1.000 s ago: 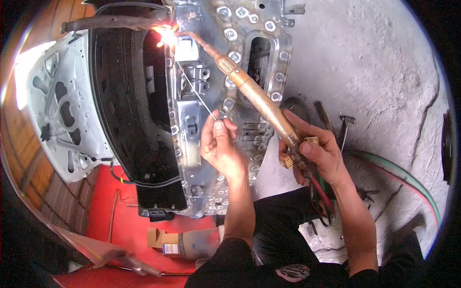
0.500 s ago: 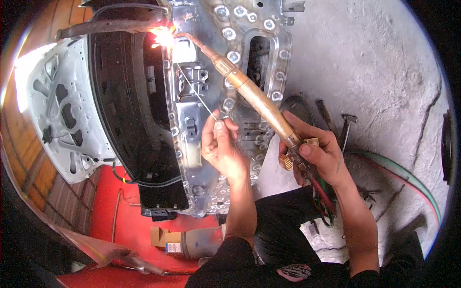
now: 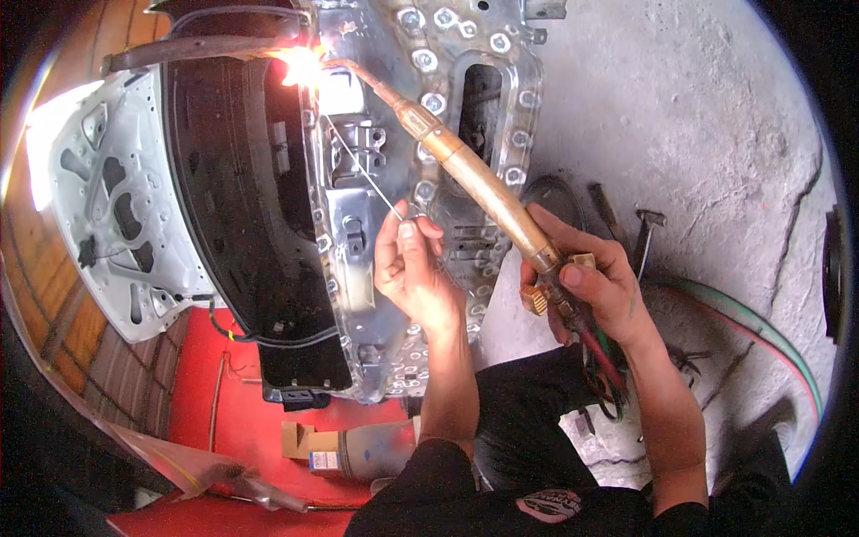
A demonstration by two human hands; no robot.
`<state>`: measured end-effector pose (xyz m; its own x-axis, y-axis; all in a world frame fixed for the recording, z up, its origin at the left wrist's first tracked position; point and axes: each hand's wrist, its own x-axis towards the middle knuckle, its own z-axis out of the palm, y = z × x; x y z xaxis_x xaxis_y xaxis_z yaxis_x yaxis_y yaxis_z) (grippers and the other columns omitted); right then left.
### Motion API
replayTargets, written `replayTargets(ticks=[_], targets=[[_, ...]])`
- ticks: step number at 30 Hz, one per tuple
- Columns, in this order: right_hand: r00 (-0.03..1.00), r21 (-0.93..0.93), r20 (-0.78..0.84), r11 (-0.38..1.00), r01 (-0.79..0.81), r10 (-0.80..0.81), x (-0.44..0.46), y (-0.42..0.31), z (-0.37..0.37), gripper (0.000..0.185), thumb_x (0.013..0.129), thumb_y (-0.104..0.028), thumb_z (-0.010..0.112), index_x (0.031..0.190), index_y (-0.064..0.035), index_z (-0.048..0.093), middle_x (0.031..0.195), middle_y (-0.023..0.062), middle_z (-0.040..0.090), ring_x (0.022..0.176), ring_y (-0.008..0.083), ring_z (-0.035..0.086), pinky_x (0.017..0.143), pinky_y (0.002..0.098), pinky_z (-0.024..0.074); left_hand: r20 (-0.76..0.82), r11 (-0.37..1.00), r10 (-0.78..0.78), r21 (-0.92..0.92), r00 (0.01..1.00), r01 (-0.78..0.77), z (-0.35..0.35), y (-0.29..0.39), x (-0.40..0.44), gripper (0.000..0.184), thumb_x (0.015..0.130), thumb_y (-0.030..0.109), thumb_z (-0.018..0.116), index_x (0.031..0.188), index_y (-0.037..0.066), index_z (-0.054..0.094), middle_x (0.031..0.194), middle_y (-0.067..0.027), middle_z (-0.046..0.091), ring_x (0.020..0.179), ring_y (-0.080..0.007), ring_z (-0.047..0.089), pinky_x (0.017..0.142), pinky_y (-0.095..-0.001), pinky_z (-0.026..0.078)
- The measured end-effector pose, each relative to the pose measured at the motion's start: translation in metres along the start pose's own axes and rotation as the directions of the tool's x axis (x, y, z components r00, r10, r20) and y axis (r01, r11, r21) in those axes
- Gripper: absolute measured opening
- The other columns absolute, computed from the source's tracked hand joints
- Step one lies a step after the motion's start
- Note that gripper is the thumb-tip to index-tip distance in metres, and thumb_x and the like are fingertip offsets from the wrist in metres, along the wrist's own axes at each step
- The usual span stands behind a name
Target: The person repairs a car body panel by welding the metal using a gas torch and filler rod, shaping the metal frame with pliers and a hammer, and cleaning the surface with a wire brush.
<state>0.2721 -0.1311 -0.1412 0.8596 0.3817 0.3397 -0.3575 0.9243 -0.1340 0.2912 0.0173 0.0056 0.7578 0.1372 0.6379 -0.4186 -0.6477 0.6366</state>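
Note:
My right hand (image 3: 592, 285) is wrapped round the valve end of a brass gas welding torch (image 3: 483, 190). The torch points up and left, and its thin bent tip ends at a bright flame (image 3: 302, 66) on the upper edge of a bare metal car body panel (image 3: 353, 300). Between thumb and fingers, my left hand (image 3: 412, 268) pinches a thin filler rod (image 3: 358, 165). The rod slants up toward the flame, where glare hides its far end. Round weld marks dot the panel beneath my left hand.
Green and red hoses (image 3: 752, 322) trail from the torch over the concrete floor. A hammer (image 3: 648, 242) lies right of my right hand. Beyond the panel are a dark rear window (image 3: 242, 197), a white panel (image 3: 125, 210) and an open cardboard box (image 3: 309, 440).
The torch and both hands stay almost in place. The flame's glow has changed shape slightly, and the view has shifted a little.

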Motion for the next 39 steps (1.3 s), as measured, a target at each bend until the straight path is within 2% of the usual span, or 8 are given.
replayTargets(ticks=[23,39], targets=[[0.999,0.050,-0.015,0.998,-0.031,0.032,-0.0011,0.0018,-0.0006,0.081,0.091,-0.034,0.068,0.153,0.0050,0.034,0.098,0.0160,0.068,0.077,0.0223,0.070,0.041,0.0274,0.0525,0.004,1.000,-0.002,-0.004,1.000,0.002,0.0004,-0.0011,0.0006,0.029,0.101,0.012,0.060,0.123,-0.006,0.060,0.078,-0.0084,0.062,0.064,-0.0111,0.048,0.061,-0.0254,0.042],[0.999,0.053,-0.018,0.998,-0.028,0.029,-0.0005,0.0017,0.0017,0.083,0.090,-0.037,0.069,0.152,0.0062,0.034,0.098,0.0162,0.069,0.077,0.0221,0.070,0.041,0.0272,0.0521,-0.001,1.000,-0.002,-0.002,1.000,0.002,0.0016,-0.0007,0.0004,0.029,0.100,0.011,0.060,0.123,-0.006,0.060,0.079,-0.0088,0.062,0.065,-0.0114,0.049,0.062,-0.0257,0.043]])
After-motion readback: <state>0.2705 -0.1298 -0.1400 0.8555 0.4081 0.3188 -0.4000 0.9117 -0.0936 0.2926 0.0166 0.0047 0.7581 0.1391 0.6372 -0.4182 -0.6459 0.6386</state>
